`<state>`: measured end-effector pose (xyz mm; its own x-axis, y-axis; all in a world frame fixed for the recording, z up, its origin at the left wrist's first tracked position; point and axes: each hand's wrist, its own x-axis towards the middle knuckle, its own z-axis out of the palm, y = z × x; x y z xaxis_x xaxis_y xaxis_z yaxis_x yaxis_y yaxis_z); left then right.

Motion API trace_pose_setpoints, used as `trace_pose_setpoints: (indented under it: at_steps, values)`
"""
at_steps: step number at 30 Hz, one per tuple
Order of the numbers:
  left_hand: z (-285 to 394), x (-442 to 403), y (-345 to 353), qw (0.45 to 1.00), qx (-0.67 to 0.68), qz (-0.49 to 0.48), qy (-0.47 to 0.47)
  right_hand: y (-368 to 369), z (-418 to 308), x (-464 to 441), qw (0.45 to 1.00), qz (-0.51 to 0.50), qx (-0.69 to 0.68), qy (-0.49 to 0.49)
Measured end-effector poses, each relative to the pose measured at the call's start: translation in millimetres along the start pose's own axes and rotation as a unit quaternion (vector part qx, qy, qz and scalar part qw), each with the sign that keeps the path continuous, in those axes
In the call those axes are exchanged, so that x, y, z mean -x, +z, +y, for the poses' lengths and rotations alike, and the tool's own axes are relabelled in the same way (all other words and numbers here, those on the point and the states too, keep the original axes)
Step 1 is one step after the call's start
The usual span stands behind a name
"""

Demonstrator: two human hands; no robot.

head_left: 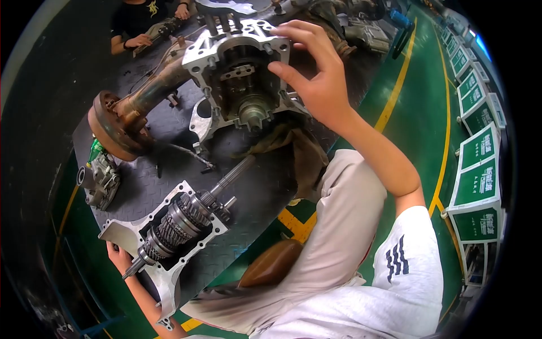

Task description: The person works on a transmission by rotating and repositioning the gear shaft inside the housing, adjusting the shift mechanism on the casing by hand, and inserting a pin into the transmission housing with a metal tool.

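Note:
At the lower left, my left hand [117, 257] grips the flared end of an open gearbox housing [131, 236], its fingers partly hidden behind the metal. Inside that housing lies a gear shaft assembly [176, 226], with a long splined shaft [230, 176] sticking out toward the upper right. My right hand [319, 70] is raised at the right edge of an upright clutch bell housing [197, 62]. Its fingers and thumb are spread, the fingertips at the flange. A splined input shaft with a bearing sleeve [253, 113] shows inside the bell housing.
A rusty axle with a brake drum [113, 127] lies left on the black bench mat [141, 192]. A smaller metal part [103, 183] stands near the bench edge. A brown cloth [299, 155] hangs near my knee. Another person's hands [138, 40] handle a part at the back.

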<state>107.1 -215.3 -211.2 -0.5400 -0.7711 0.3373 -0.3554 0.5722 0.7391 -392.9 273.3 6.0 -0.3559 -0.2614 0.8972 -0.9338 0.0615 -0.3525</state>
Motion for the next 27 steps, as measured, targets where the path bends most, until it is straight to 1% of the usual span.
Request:
trace_pose_setpoints:
  at_steps: [1,2,3,5,7,8,9,10,11,13,15,17,20,23,25,27]
  values:
    - [0.5,1.1,0.2,1.0,0.002,0.006,-0.001,0.1,-0.5,-3.9,0.993,0.006,0.091,-0.071]
    - [2.8,1.7,0.6,1.0,-0.001,0.007,0.01,4.0,-4.1,-7.6,0.996,0.027,0.067,-0.059]
    - [6.6,1.4,2.3,1.0,-0.003,0.008,0.021,4.9,-4.4,-11.2,0.995,0.027,0.066,-0.064]
    - [14.2,1.7,5.0,1.0,0.0,0.005,0.015,5.3,-3.7,-15.4,0.984,0.043,0.114,-0.129]
    - [13.7,2.2,6.1,0.999,0.001,0.016,0.031,5.7,-7.8,-14.9,0.985,0.046,0.104,-0.133]
    - [13.6,3.4,5.3,0.999,0.003,0.02,0.03,5.5,-7.4,-14.3,0.979,0.044,0.128,-0.151]
    - [22.7,4.7,4.8,0.999,-0.024,0.016,0.029,6.0,-7.8,-15.5,0.973,0.041,0.151,-0.17]
    - [28.6,5.5,4.7,0.998,-0.052,0.011,0.029,6.7,-10.0,-18.5,0.967,0.047,0.159,-0.195]
    - [29.5,5.5,5.2,0.998,-0.051,0.014,0.027,7.0,-8.8,-19.7,0.966,0.046,0.157,-0.198]
    - [28.4,5.6,4.6,0.997,-0.066,0.016,0.028,6.9,-4.4,-20.6,0.953,0.037,0.176,-0.243]
    - [27.6,4.9,2.7,0.997,-0.073,0.015,0.018,8.7,-9.3,-20.7,0.95,0.038,0.182,-0.25]
    - [26.5,6.3,3.5,0.997,-0.078,0.013,0.007,9.8,-10.4,-19.1,0.969,0.035,0.142,-0.199]
    - [33.6,6.1,6.9,0.999,-0.041,0.016,0.009,9.4,-10.8,-18.1,0.97,0.04,0.143,-0.192]
    - [30.2,6.9,7.4,0.999,-0.023,0.03,0.017,5.7,-26.3,-18.8,0.966,0.019,0.141,-0.215]
    - [31.1,5.6,6.6,0.999,-0.039,0.019,0.032,14.1,-41.9,-20.4,0.95,-0.004,0.154,-0.271]
    - [30.0,5.1,7.0,0.998,-0.042,0.023,0.031,26.4,-62.7,-19.3,0.943,-0.041,0.205,-0.258]
